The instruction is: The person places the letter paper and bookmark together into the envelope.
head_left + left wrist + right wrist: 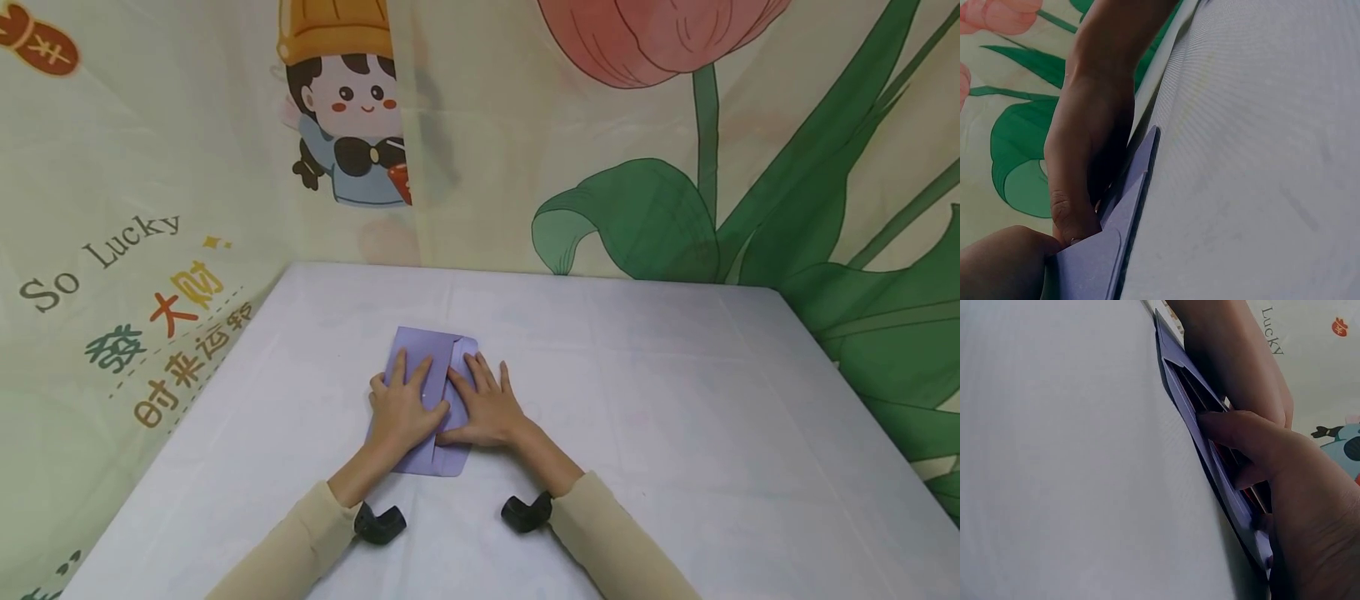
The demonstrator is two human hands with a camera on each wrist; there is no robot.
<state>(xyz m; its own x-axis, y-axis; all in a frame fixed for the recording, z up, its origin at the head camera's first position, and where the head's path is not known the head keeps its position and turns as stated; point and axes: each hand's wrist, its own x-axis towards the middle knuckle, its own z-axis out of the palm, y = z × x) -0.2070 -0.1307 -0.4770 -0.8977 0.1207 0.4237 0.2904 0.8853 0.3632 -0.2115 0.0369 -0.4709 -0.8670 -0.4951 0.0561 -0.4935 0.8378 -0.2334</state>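
Observation:
A purple envelope (427, 340) lies flat on the white table, its flap (452, 463) along the right side. Spread fingers of my left hand (399, 414) rest on the envelope's body, the thumb reaching toward the flap line. My right hand (491, 415) lies over the flap side, fingers apart, thumb low near the flap's edge. In the right wrist view the envelope's mouth (1188, 387) gapes a little, with something dark and reddish inside, and the right thumb and fingertips touch along it. The left wrist view shows the right hand (1088, 137) behind the raised purple edge (1088, 265).
A white cloth covers the table (675, 417). Behind it hangs a printed curtain (480, 167) with a cartoon figure, flower and leaves; another printed sheet (112, 208) with lettering is at the left. Black wrist mounts (380, 525) sit under both sleeves.

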